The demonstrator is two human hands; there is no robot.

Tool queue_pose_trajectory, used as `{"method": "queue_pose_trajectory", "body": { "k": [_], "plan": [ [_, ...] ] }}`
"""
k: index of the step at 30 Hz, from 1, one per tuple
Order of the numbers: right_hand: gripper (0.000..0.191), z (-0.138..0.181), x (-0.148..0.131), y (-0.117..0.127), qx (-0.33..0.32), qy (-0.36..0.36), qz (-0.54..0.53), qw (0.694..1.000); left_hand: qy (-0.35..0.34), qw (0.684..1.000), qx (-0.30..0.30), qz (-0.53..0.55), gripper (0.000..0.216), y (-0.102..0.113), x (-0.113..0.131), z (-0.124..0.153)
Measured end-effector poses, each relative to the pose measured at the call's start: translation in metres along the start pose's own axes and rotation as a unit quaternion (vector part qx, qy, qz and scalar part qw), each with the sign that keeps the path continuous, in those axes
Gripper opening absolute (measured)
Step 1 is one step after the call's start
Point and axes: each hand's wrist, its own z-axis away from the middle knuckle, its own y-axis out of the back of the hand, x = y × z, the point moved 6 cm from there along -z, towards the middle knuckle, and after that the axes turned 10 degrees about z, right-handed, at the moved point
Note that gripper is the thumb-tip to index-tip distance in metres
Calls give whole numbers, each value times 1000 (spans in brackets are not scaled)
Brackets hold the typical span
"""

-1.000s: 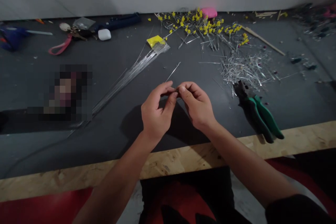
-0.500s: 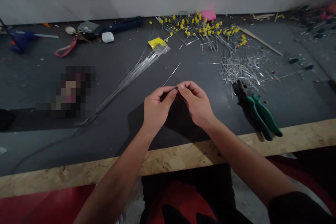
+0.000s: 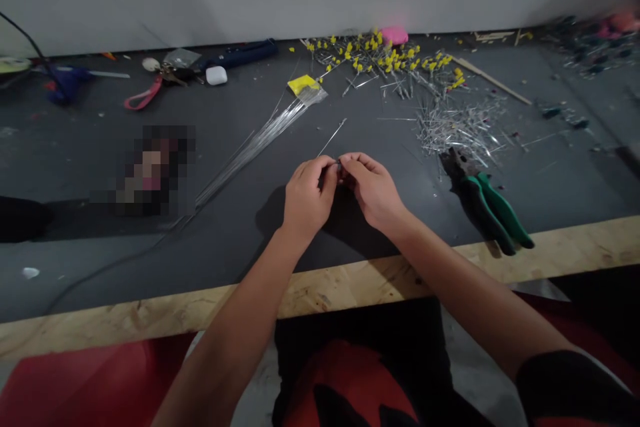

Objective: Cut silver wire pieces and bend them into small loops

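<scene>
Head view: our left hand (image 3: 306, 197) and right hand (image 3: 374, 190) meet fingertip to fingertip over the dark mat (image 3: 100, 240), both pinched shut on one thin wire (image 3: 332, 140), silvery and straight, slanting far-right. Green pliers (image 3: 487, 203) lie right.

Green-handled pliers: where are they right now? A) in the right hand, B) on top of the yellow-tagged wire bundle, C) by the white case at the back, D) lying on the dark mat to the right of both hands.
D: the green-handled pliers lie on the dark mat, clear of the right hand, which pinches a thin wire together with the left hand.
</scene>
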Motion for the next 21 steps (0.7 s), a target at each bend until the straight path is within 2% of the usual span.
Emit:
{"method": "queue_pose_trajectory", "body": {
  "k": [4, 7, 9, 14, 21],
  "plan": [
    [10, 1, 0, -2, 17, -12, -10, 1000, 76, 993, 12, 85, 16, -4, -11, 4],
    [10, 1, 1, -3, 27, -16, -13, 999, 157, 972, 21, 174, 23, -9, -23, 8],
    [11, 1, 1, -2, 33, -12, -6, 999, 189, 959, 14, 213, 26, -12, -28, 8],
    [11, -1, 4, -1, 50, -4, -2, 999, 223, 926, -16, 303, 24, -20, -34, 6],
    [9, 1, 3, -4, 42, -8, 13, 999, 266, 874, 18, 406, 19, -24, -38, 8]
  ]
}}
